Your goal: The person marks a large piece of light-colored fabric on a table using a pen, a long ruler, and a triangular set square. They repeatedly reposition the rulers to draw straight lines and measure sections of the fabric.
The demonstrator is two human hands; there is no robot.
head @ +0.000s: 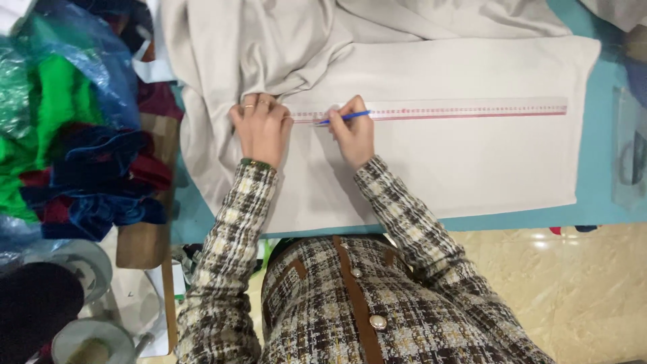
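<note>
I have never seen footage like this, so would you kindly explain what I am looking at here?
There is no machine here: a person wears a camera on the head, so this single picture looks down at their own two hands. The left hand presses flat on pale beige cloth spread over a blue table. The right hand holds a blue pen against a long clear ruler lying on the cloth. Bright fabric scraps lie heaped at the left.

Teal table carried beige cloth, flat to its near edge, bunched at the far edge.
</note>
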